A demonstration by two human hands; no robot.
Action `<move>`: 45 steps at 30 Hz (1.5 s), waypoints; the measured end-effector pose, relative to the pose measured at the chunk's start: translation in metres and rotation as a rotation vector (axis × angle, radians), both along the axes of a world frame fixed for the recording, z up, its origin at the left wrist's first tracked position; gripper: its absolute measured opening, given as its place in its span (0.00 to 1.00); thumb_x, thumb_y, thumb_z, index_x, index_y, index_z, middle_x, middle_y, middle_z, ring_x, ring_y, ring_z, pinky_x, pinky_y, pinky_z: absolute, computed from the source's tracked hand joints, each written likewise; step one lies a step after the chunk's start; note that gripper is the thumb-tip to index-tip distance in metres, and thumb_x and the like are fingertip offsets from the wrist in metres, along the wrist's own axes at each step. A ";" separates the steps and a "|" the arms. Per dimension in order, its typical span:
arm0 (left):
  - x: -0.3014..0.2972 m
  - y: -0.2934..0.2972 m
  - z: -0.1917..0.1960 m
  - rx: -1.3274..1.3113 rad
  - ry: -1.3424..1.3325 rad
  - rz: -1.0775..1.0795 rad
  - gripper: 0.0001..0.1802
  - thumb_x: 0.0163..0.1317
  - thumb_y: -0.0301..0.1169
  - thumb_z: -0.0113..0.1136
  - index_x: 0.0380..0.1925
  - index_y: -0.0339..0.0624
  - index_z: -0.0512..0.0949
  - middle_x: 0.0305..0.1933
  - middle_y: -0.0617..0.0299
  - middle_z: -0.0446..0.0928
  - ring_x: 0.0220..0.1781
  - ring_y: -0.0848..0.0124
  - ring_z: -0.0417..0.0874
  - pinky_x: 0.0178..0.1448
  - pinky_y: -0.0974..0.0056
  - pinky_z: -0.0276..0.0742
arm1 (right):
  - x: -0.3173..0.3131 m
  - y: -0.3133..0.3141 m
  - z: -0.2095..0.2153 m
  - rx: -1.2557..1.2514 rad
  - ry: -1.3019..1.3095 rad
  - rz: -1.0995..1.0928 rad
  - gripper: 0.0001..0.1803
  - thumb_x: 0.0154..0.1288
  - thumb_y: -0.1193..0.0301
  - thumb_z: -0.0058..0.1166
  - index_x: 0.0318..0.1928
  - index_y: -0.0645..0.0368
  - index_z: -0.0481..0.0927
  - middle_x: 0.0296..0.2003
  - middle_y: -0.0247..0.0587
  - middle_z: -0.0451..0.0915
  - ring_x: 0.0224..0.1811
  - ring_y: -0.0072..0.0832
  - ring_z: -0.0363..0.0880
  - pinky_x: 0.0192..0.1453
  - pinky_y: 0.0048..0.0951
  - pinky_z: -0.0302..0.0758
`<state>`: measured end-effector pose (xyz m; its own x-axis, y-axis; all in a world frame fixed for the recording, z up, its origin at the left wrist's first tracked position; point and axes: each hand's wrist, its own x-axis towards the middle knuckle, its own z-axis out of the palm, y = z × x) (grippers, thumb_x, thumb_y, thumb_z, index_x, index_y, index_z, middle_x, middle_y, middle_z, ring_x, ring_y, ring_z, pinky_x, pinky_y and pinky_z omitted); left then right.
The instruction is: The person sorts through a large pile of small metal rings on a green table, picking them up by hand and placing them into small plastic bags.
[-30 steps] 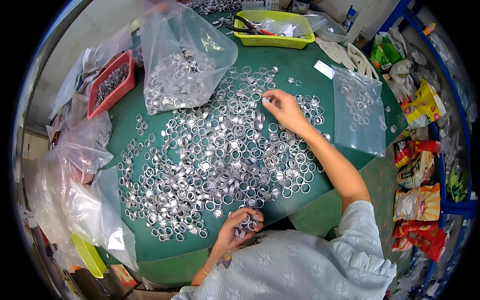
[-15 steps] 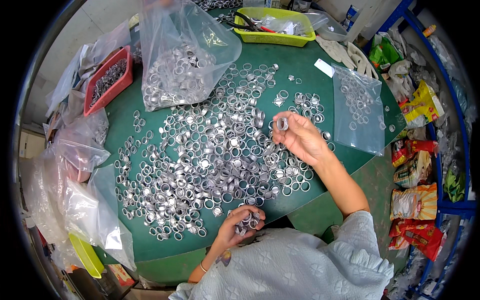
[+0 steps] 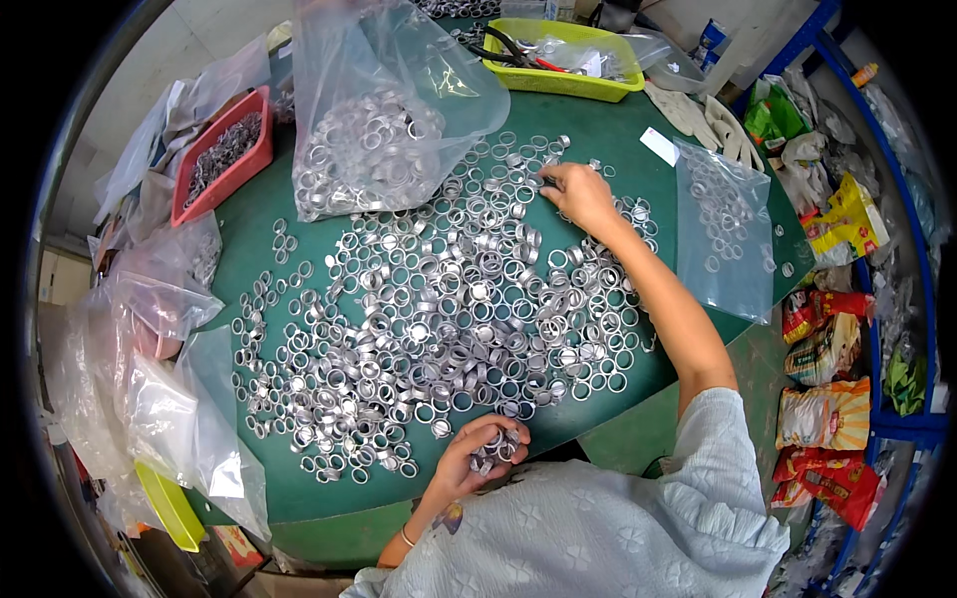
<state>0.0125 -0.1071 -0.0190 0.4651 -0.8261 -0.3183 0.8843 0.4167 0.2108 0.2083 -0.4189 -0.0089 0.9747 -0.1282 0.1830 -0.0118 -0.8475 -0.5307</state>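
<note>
Between both hands, a dense spread of small silver metal rings [image 3: 449,319] covers the green table [image 3: 299,488], most lying flat w/ their holes facing up, some tipped on edge or overlapping; being round, they show no long axis, only a short axis through the hole.

Left hand [image 3: 477,456], at the near table edge close to my body: fingers curled shut around a small clutch of rings [image 3: 495,450], several visibly stacked together in the palm. Right hand [image 3: 580,194], arm stretched to the far side of the pile: fingertips pressed down among the rings there; whether it pinches one I cannot tell, since the fingers hide the contact.

Handling, by my judgement: each ring is light, rigid and smooth, likely slippery on the table, so it should slide or roll if nudged. Best hold is a pinch across the rim, thumb outside and a fingertip through the hole. The bunch in the left hand could spill if the curl loosens.

Beyond the right hand: a yellow tray [image 3: 563,75] w/ tools. Left of that hand: a clear plastic bag [image 3: 384,120] of rings. Right of the forearm: a flat clear bag [image 3: 726,229], fewer rings inside.
</note>
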 end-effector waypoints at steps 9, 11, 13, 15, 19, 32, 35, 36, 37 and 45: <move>0.001 0.001 0.001 -0.031 -0.026 0.027 0.14 0.64 0.35 0.50 0.42 0.36 0.74 0.43 0.47 0.73 0.36 0.64 0.75 0.21 0.75 0.65 | -0.011 -0.012 0.021 1.295 0.132 -0.050 0.12 0.57 0.67 0.59 0.32 0.64 0.77 0.24 0.35 0.74 0.23 0.21 0.68 0.24 0.22 0.63; 0.001 0.001 0.001 -0.036 -0.023 0.016 0.14 0.64 0.35 0.50 0.42 0.36 0.74 0.43 0.47 0.74 0.35 0.63 0.75 0.21 0.75 0.65 | -0.012 -0.011 0.025 1.576 0.172 -0.112 0.12 0.61 0.65 0.55 0.35 0.63 0.75 0.23 0.32 0.71 0.20 0.18 0.64 0.19 0.17 0.56; 0.002 0.000 0.002 -0.026 -0.042 0.010 0.14 0.64 0.35 0.50 0.42 0.36 0.74 0.43 0.47 0.74 0.35 0.63 0.75 0.21 0.74 0.65 | -0.005 -0.018 0.020 1.771 0.223 -0.179 0.12 0.63 0.63 0.53 0.36 0.61 0.75 0.22 0.29 0.69 0.19 0.15 0.62 0.17 0.15 0.54; 0.002 0.000 0.002 -0.028 -0.046 0.015 0.14 0.64 0.35 0.51 0.42 0.35 0.74 0.43 0.47 0.74 0.35 0.63 0.75 0.20 0.74 0.65 | 0.004 -0.013 0.019 1.695 0.219 -0.155 0.12 0.62 0.65 0.54 0.38 0.60 0.73 0.22 0.32 0.70 0.17 0.16 0.60 0.14 0.16 0.51; 0.002 0.001 0.002 -0.037 -0.031 0.022 0.14 0.64 0.35 0.51 0.42 0.35 0.74 0.43 0.46 0.74 0.35 0.63 0.75 0.20 0.74 0.65 | 0.036 -0.007 0.001 0.725 0.054 -0.017 0.15 0.57 0.68 0.57 0.45 0.58 0.76 0.22 0.40 0.75 0.20 0.30 0.71 0.21 0.28 0.67; 0.001 0.003 0.001 -0.004 -0.019 0.038 0.14 0.63 0.34 0.51 0.43 0.36 0.74 0.43 0.47 0.74 0.36 0.63 0.75 0.21 0.74 0.66 | 0.024 -0.009 0.026 0.005 0.233 0.119 0.10 0.51 0.68 0.57 0.35 0.55 0.83 0.34 0.47 0.80 0.40 0.41 0.79 0.44 0.40 0.74; 0.001 -0.003 0.008 0.123 -0.047 0.023 0.14 0.61 0.36 0.53 0.39 0.38 0.74 0.40 0.45 0.72 0.31 0.62 0.73 0.18 0.74 0.64 | 0.032 0.007 0.016 0.004 -0.001 0.235 0.14 0.51 0.71 0.53 0.41 0.52 0.82 0.35 0.43 0.81 0.42 0.39 0.78 0.46 0.39 0.74; 0.002 -0.004 0.009 0.117 -0.048 0.023 0.13 0.61 0.36 0.53 0.39 0.38 0.74 0.40 0.45 0.72 0.31 0.62 0.73 0.18 0.74 0.64 | 0.037 0.016 0.009 -0.051 -0.074 0.300 0.15 0.52 0.72 0.52 0.43 0.52 0.81 0.36 0.42 0.81 0.42 0.39 0.79 0.47 0.39 0.74; 0.001 -0.005 0.010 0.111 -0.047 0.024 0.13 0.61 0.36 0.53 0.39 0.38 0.74 0.40 0.45 0.72 0.32 0.62 0.73 0.18 0.74 0.64 | 0.040 0.025 0.004 -0.106 -0.145 0.366 0.17 0.52 0.72 0.51 0.44 0.52 0.81 0.36 0.41 0.81 0.42 0.40 0.79 0.47 0.39 0.75; 0.000 0.000 0.009 0.094 -0.026 0.062 0.13 0.61 0.36 0.54 0.40 0.37 0.74 0.40 0.44 0.72 0.33 0.60 0.74 0.17 0.75 0.64 | 0.021 0.013 0.013 -0.158 0.096 0.362 0.11 0.53 0.72 0.52 0.39 0.55 0.80 0.43 0.40 0.78 0.44 0.41 0.77 0.47 0.39 0.73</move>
<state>0.0127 -0.1070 -0.0103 0.5235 -0.7625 -0.3803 0.8511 0.4476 0.2742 0.2297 -0.4058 0.0042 0.9654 0.2486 0.0789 0.2589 -0.8771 -0.4046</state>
